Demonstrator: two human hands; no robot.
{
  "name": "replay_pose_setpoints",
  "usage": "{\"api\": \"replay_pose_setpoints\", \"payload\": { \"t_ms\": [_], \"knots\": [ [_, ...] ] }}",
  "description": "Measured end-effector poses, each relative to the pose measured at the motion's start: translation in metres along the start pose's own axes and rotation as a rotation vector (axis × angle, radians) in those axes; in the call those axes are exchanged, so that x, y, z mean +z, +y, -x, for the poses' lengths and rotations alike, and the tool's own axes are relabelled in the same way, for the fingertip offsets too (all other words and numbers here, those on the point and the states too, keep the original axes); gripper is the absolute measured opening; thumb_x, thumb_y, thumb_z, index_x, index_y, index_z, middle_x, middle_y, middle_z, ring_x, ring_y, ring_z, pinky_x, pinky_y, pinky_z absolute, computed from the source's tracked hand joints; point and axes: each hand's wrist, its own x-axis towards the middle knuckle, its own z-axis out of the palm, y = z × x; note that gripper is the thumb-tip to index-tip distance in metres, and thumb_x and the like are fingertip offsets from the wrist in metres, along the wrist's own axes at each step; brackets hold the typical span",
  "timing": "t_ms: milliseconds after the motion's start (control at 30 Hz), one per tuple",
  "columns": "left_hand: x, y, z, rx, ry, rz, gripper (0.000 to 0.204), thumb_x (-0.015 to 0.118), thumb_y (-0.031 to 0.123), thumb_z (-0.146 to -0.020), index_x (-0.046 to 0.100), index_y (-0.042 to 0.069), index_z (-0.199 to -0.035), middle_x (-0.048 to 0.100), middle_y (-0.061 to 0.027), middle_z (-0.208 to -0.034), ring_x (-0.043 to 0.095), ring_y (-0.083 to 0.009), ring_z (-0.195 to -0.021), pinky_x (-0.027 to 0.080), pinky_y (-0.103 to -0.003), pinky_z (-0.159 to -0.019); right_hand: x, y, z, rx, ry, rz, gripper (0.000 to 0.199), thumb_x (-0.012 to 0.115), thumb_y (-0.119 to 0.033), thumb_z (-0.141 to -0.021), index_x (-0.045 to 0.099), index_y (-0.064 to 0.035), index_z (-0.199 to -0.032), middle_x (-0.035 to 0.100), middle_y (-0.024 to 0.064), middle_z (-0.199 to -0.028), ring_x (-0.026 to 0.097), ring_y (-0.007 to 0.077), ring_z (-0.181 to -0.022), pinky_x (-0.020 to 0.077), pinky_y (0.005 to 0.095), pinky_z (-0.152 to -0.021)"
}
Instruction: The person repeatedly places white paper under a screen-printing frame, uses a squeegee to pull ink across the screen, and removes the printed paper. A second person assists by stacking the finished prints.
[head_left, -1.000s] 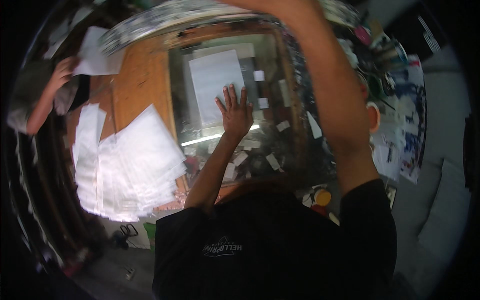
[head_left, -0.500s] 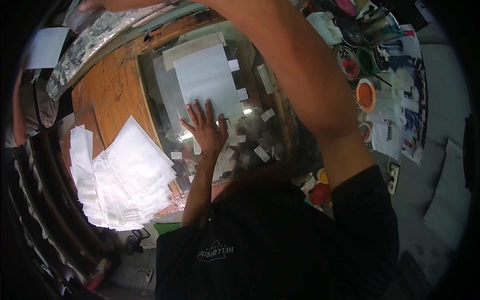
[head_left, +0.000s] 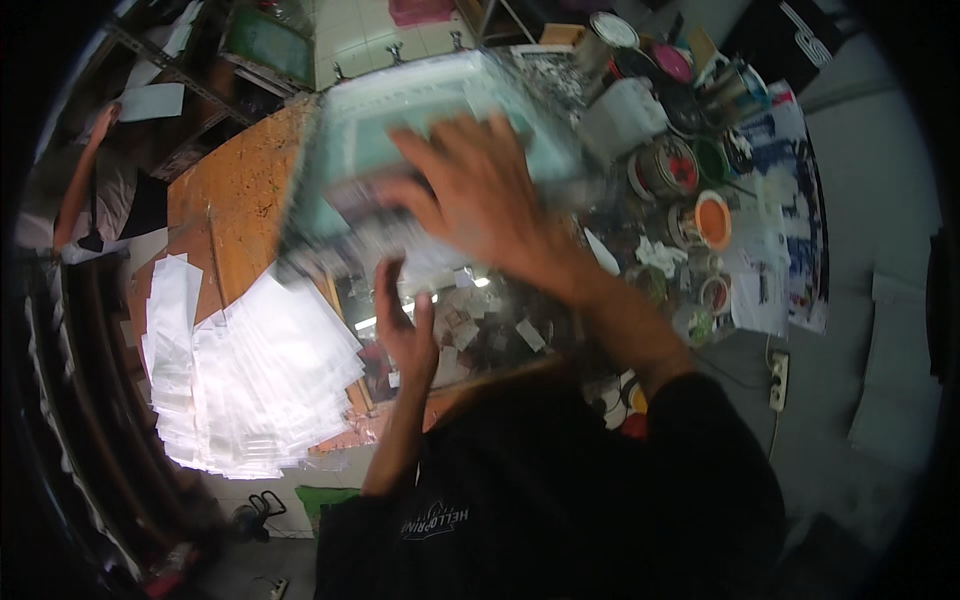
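A silvery screen frame [head_left: 303, 215] with pale green mesh [head_left: 385, 125] hangs tilted over the glass-topped work surface [head_left: 490, 335], blurred by motion. Above its near part is my right hand [head_left: 475, 195], fingers spread and smeared. A dark strip [head_left: 362, 195] lies by those fingertips; I cannot make out what it is, nor whether the hand touches it. My left hand [head_left: 408, 335] is lower, at the frame's near edge, with fingers and thumb apart and nothing visible in it. Whatever lies on the glass beneath the frame is hidden.
Fanned white sheets [head_left: 270, 375] lie on the wooden table [head_left: 240, 200] at left. Paint cans [head_left: 665, 165], an orange paint pot [head_left: 712, 220] and a white jug [head_left: 625, 115] crowd the right. Another person's hand [head_left: 103, 120] holds a pale sheet [head_left: 152, 102] at far left.
The screen frame has come down from the upper left over the glass, covering the white sheet there. My right hand has left its raised edge; my left hand has drawn back from the sheet.
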Motion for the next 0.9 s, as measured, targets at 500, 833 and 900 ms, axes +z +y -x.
{"api": "replay_pose_setpoints", "payload": {
  "t_ms": [500, 833, 900],
  "knots": [
    [-0.027, -0.044, 0.026, -1.214, 0.421, 0.626, 0.031, 0.058, 0.030, -0.103, 0.059, 0.010, -0.127, 0.060, -0.0062, -0.115, 0.058, -0.0236, -0.118, 0.045, -0.051, -0.097, 0.246, 0.161, -0.028, 0.061, -0.351, 0.110, 0.030, 0.067, -0.003, -0.084, 0.072, -0.0124, -0.112, 0.074, 0.0129, -0.090, 0.068, 0.0338, -0.083, 0.0505, 0.0462, -0.076],
    [-0.036, -0.050, 0.035, -1.110, 0.344, 0.701, 0.027, 0.055, 0.022, -0.104, 0.057, 0.002, -0.123, 0.062, -0.0129, -0.119, 0.060, -0.0273, -0.118, 0.048, -0.047, -0.091, 0.197, 0.094, 0.058, 0.152, -0.524, 0.027, 0.038, 0.062, 0.003, -0.081, 0.070, -0.0124, -0.115, 0.074, 0.0108, -0.098, 0.068, 0.0328, -0.093, 0.0483, 0.0475, -0.083],
    [-0.038, -0.058, 0.037, -1.128, 0.313, 0.662, 0.033, 0.055, 0.023, -0.103, 0.053, 0.001, -0.127, 0.059, -0.0153, -0.124, 0.057, -0.0308, -0.124, 0.047, -0.051, -0.095, 0.178, 0.066, 0.091, 0.170, -0.486, 0.003, 0.042, 0.061, 0.005, -0.079, 0.069, -0.0118, -0.117, 0.073, 0.0107, -0.105, 0.066, 0.0317, -0.102, 0.0449, 0.0491, -0.090]
  ]
}}
